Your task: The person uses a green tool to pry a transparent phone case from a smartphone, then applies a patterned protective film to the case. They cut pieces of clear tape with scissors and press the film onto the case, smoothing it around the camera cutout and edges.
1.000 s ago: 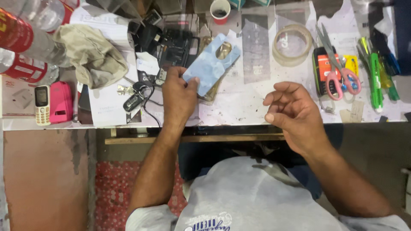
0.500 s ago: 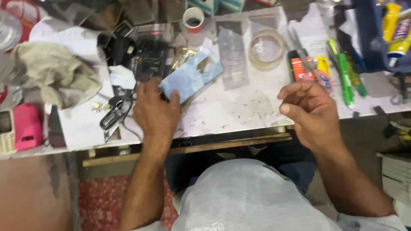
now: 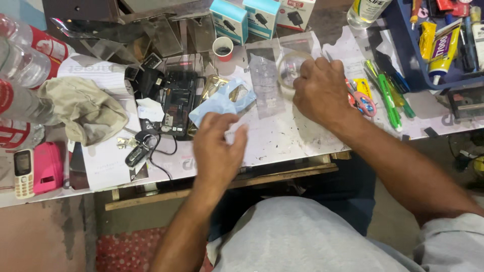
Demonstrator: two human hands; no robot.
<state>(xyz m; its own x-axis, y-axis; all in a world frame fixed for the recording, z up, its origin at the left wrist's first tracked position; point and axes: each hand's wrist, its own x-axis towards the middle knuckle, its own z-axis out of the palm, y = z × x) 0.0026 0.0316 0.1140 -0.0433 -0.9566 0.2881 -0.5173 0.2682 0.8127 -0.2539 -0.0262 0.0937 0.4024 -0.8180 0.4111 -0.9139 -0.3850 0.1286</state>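
Left hand (image 3: 218,151): over the near edge of the desk (image 3: 282,141), palm down, fingers loosely spread, grasping nothing; fingertips just short of the pale blue pouch (image 3: 222,103).
Right hand (image 3: 321,93): farther back, right of centre, knuckles up, fingers curled down onto the clear tape roll (image 3: 291,68); whether the roll is gripped or only touched cannot be told.
Pale blue pouch: centre of the desk, flat, tilted, one corner overlapping a gold-coloured piece (image 3: 212,86).
Clear tape roll: lying flat toward the far edge, partly hidden under the right fingers.
Clear plastic sheet (image 3: 266,85): between pouch and tape roll, flat.
Opened black phone (image 3: 177,103): just left of the pouch, innards showing.
Keys with black fob (image 3: 136,150): near edge, left of the left hand.
Beige cloth (image 3: 83,111): left part, crumpled.
Pink phone (image 3: 48,167): near-left corner, beside a small white keypad phone (image 3: 22,173).
Bottles (image 3: 22,65): left edge, clear with red labels.
Paper cup (image 3: 222,49): far edge, centre, upright.
Scissors (image 3: 360,100): pink-handled, touching the right hand's outer side.
Green markers (image 3: 389,98): right of the scissors.
Blue tray (image 3: 411,65): far-right corner, holding tubes.
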